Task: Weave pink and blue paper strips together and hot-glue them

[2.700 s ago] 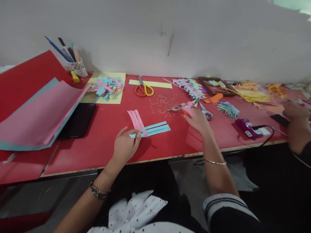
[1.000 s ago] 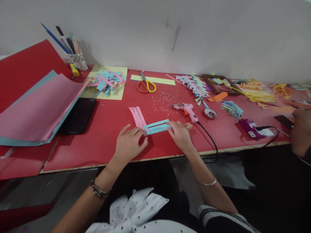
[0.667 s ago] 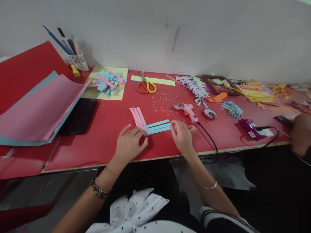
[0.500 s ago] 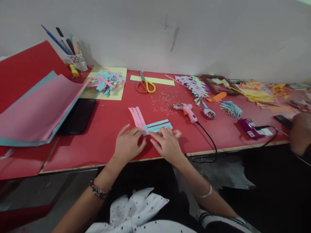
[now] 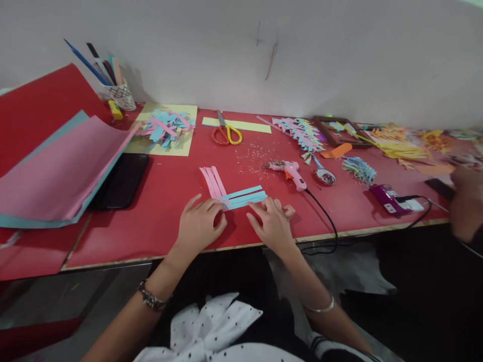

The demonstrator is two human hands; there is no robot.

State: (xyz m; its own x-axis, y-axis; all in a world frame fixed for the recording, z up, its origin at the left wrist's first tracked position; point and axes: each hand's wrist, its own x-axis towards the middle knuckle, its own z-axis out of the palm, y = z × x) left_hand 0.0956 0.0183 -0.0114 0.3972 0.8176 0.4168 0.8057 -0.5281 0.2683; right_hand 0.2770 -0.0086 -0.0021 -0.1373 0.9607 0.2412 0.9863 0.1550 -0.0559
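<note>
Pink paper strips [image 5: 213, 182] and blue paper strips [image 5: 245, 197] lie on the red table, meeting at a corner where they overlap. My left hand [image 5: 200, 221] rests at that corner, fingertips pressing on the paper and thumb held apart. Near the outer part of the blue strips is my right hand [image 5: 273, 221], its fingers spread and the index fingertip at the lowest strip's edge. Neither hand is wrapped round anything. Beyond the right hand lies a pink glue gun [image 5: 290, 172] with a black cord.
Scissors [image 5: 225, 131] lie on a pale yellow strip [image 5: 252, 124]. Cut paper pieces [image 5: 168, 128] are heaped at the back left. A phone [image 5: 123, 181] sits beside large paper sheets [image 5: 64, 171]. Another person's hand [image 5: 468, 201] is at the far right, near a purple box [image 5: 390, 199].
My right hand has slid to the right along the blue strips, away from the corner, uncovering more of them. My left hand stays in place.
</note>
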